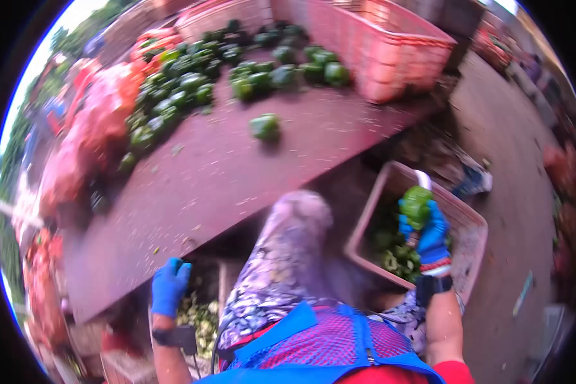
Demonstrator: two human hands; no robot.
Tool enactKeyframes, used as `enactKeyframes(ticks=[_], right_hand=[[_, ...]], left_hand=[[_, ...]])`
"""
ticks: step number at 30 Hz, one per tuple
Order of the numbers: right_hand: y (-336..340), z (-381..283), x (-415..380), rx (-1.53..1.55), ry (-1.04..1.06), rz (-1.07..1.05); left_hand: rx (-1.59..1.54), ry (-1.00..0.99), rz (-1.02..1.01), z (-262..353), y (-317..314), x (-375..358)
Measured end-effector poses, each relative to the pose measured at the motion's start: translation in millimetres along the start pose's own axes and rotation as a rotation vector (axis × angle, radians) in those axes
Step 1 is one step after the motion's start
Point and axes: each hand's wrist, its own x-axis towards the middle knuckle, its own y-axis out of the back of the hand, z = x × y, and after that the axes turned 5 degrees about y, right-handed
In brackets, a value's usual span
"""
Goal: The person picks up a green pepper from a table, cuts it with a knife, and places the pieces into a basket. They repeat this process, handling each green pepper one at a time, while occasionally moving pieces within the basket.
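My right hand (pixel 433 240), in a blue glove, is closed around a green bell pepper (pixel 415 206) above a pink crate (pixel 473 233) at my right side. A white curved piece (pixel 422 180) shows just beyond the pepper. Green pieces (pixel 400 261) lie in that crate below the hand. My left hand (pixel 169 287), also gloved in blue, is at the near edge of the table (pixel 217 173), thumb apart from the fingers and no object visible in it. Beneath it is a container of pale green bits (pixel 201 326). One green bell pepper (pixel 264 128) sits alone on the table.
Many green bell peppers (pixel 189 83) are heaped along the table's far side. Red mesh sacks (pixel 89 147) stand at the left. A larger pink crate (pixel 397 61) stands at the table's far right corner. Bare ground (pixel 512 192) runs along the right.
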Motion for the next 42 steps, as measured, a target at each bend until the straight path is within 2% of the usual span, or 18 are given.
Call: enactKeyframes(ticks=[2,5,7,13,17,19,20,21,22,23,25,27,32,34,36,37,40,42], right_hand=[[-5,5,-5,0.004,0.048,0.132],[-28,-3,-21,-0.309,0.2,0.019],[-25,-11,-18,-0.468,0.222,-0.045],[-12,-17,-21,-0.535,0.257,-0.026],[9,-11,-19,-0.691,0.288,0.076],[31,1,-12,-0.95,0.289,0.116],[28,2,-13,-0.845,0.298,0.145],[55,11,-6,-0.718,0.258,0.109],[29,-9,-14,-0.925,0.33,0.085],[3,-30,-25,-1.13,0.409,0.076],[43,-26,-14,-1.197,0.197,-0.026],[-6,-4,-10,-0.324,0.28,-0.009],[21,-7,-13,-1.476,0.628,-0.229],[4,-4,-12,-0.804,0.3,-0.118],[0,-3,-9,-0.249,0.07,-0.03],[9,-2,-13,-0.662,0.21,-0.038],[-9,-17,-16,-0.395,0.038,0.007],[-2,-10,-10,-0.26,0.049,0.032]], left_hand=[[-0.481,-0.035,-0.101,110,19,23],[-0.589,-0.493,-0.197,263,21,22],[-0.646,-0.796,-0.42,342,3,20],[-0.646,-1.295,-0.739,469,-110,22],[-0.853,-1.061,-0.917,472,-198,27],[-0.628,-1.217,-0.626,479,-177,17],[-0.578,-1.2,-0.564,483,-166,11],[-0.523,-1.138,-0.617,486,-168,9],[-0.453,-1.189,-0.817,504,-100,4],[-0.514,-1.168,-0.813,498,-128,12],[-0.697,-1.128,-0.88,490,-138,21],[-0.582,-1.199,-0.683,475,-141,28],[-0.62,-1.047,-0.684,461,-156,28],[-0.704,-1.168,-0.628,457,-150,31],[-0.651,-1.212,-0.738,461,-138,36],[-0.699,-1.193,-0.807,464,-133,37],[-0.756,-1.139,-0.89,475,-132,42],[-0.767,-1.088,-0.981,481,-131,47]])
